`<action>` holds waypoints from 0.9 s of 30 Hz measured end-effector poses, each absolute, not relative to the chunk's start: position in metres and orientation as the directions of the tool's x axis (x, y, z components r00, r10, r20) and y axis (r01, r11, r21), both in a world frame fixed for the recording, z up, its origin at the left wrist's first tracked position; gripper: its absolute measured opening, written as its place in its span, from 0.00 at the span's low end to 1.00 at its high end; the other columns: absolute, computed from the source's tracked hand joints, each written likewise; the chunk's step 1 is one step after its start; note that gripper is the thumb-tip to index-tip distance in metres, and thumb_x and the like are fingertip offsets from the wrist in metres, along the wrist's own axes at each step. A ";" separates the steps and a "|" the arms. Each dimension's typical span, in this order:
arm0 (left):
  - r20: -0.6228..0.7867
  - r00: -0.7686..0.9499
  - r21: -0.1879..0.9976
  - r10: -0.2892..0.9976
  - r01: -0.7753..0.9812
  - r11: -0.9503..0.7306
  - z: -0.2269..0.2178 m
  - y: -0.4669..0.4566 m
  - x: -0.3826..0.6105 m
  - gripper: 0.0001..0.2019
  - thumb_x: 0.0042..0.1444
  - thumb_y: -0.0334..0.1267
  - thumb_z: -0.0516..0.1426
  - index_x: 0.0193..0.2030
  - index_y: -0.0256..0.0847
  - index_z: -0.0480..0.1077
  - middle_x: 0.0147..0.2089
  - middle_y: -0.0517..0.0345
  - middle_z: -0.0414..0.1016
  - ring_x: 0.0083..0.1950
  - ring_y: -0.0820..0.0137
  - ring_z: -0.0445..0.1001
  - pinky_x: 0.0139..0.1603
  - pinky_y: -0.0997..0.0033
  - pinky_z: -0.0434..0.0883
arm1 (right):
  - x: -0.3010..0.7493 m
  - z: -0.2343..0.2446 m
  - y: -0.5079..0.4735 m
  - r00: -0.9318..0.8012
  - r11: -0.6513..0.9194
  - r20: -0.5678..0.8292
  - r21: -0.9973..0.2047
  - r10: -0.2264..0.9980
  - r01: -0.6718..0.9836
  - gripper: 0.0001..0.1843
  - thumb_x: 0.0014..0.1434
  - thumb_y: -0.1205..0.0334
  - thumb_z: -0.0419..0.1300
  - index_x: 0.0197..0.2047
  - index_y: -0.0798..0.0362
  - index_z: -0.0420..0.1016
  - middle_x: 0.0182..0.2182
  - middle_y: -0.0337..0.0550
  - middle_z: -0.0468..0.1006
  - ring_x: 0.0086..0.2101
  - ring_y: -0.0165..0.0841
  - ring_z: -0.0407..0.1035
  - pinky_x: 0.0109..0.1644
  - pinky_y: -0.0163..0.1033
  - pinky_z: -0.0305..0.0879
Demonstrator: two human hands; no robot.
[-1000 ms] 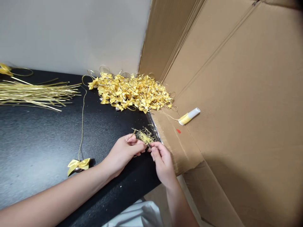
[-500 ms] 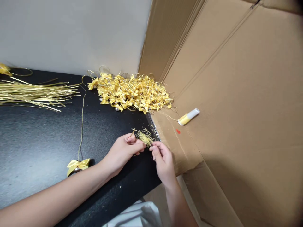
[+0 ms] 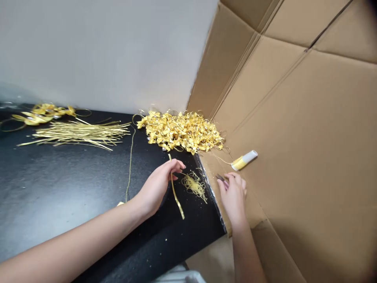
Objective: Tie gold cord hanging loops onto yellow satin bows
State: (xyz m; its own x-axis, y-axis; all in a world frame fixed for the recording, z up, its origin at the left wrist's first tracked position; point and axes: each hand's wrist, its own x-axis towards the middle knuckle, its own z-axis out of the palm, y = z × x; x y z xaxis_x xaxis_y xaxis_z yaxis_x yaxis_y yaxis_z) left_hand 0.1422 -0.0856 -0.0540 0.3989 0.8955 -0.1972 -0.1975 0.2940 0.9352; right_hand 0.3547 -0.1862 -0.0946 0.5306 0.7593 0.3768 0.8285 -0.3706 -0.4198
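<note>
My left hand (image 3: 157, 186) pinches a short gold ribbon strip (image 3: 176, 193) above the black table (image 3: 59, 188). The strip hangs down and toward me from the fingers. A small tangle of gold thread scraps (image 3: 194, 184) lies on the table just right of it. My right hand (image 3: 234, 192) rests on the cardboard sheet (image 3: 294, 157) off the table's right edge, closed round a small dark tool (image 3: 221, 179) whose tip pokes out to the left.
A heap of finished gold bows (image 3: 182, 131) sits at the table's far right corner. A bundle of gold strips (image 3: 79, 133) lies far left, a thin gold cord (image 3: 129, 165) runs down the middle. A white-and-yellow tube (image 3: 244, 160) lies on the cardboard.
My hands have parted: the right one moved off the table onto the cardboard with the tool, the left now holds a strip clear of the scraps. The view shifted right and up.
</note>
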 end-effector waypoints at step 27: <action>0.261 0.269 0.947 0.927 0.114 -0.300 -0.099 -0.053 -0.011 0.22 0.64 0.50 0.51 0.60 0.44 0.71 0.45 0.52 0.76 0.40 0.65 0.73 0.41 0.67 0.70 | 0.194 -0.091 -0.092 -0.041 0.235 0.231 -0.961 0.972 0.143 0.12 0.63 0.56 0.58 0.40 0.51 0.82 0.28 0.40 0.77 0.31 0.29 0.71 0.37 0.35 0.69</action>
